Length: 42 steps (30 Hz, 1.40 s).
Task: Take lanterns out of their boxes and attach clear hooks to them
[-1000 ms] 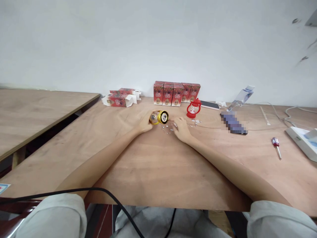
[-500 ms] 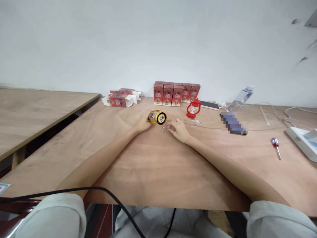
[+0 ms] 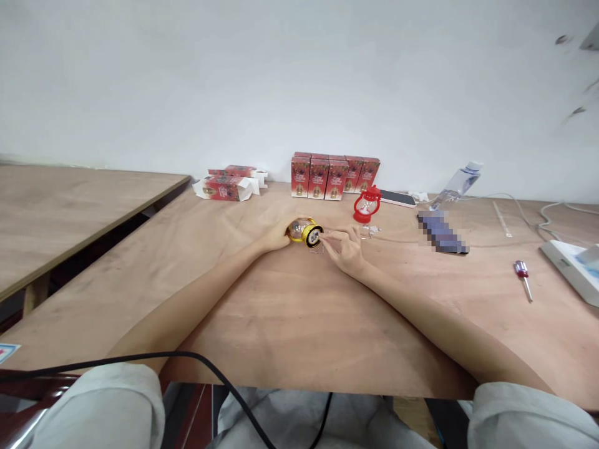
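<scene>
Gold lantern [image 3: 309, 232] was lying tipped on its side near the middle of the wooden table [image 3: 290, 312], base end pointing toward the camera. Left hand [image 3: 277, 237] had its fingers wrapped round the clear globe end, so a proper grip there. Right hand [image 3: 345, 244] was right beside the base, thumb and forefinger pinched together at its rim; whether there was some tiny part between them, couldn't tell, way too small. A thin bent wire piece [image 3: 317, 249] lay on the table just under the lantern.

Counts: one gold lantern, one red lantern [image 3: 366, 206] standing upright behind the right hand, five red boxes [image 3: 334, 176] lined up against the wall, plus two more opened red boxes [image 3: 231, 184] lying flat to the left. One screwdriver [image 3: 523, 277] with a red handle sat well off to the right, and one water bottle [image 3: 456, 183] was leaning there too. Box print was too blurry to read.
</scene>
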### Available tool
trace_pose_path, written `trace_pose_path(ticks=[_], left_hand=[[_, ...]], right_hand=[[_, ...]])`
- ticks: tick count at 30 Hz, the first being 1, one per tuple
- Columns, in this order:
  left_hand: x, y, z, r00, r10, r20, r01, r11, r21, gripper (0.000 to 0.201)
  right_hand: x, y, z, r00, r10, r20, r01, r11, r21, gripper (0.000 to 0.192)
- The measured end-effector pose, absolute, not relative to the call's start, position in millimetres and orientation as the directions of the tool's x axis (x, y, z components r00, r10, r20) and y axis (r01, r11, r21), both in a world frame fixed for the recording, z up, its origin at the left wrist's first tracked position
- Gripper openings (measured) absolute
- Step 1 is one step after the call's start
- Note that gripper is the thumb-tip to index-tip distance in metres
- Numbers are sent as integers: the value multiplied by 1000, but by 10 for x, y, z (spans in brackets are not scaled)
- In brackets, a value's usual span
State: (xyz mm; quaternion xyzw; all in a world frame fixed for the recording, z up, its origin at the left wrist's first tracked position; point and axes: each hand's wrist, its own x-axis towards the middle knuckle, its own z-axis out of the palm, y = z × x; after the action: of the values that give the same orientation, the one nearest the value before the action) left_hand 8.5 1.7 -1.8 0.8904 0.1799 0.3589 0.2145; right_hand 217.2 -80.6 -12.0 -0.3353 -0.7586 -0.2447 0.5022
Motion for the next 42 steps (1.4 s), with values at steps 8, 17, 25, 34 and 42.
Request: trace_pose_path(ticks=[8,17,25,34,42], left_hand=[[83,18,-25,690,474,547,158,-836,526,51],[74,59,-20,622,502,600,158,-832,532,52],[10,148,-18,475,572,668,278,-818,503,46],[43,71,-3,489,534,689,221,-840,495,50],[68,22,34,534,485,693,223,-871,438,45]], right_hand=[[2140,-820,-73,-409,164,898,764,600,238,5],[2116,-849,-32,-422,172,890,724,655,216,30],[2157,-737,-109,-303,555,775,819,567,-87,19],[2151,-629,-150,-556,654,514,737,673,-59,28],[2161,-628,-155,-528,644,554,736,672,-81,12]])
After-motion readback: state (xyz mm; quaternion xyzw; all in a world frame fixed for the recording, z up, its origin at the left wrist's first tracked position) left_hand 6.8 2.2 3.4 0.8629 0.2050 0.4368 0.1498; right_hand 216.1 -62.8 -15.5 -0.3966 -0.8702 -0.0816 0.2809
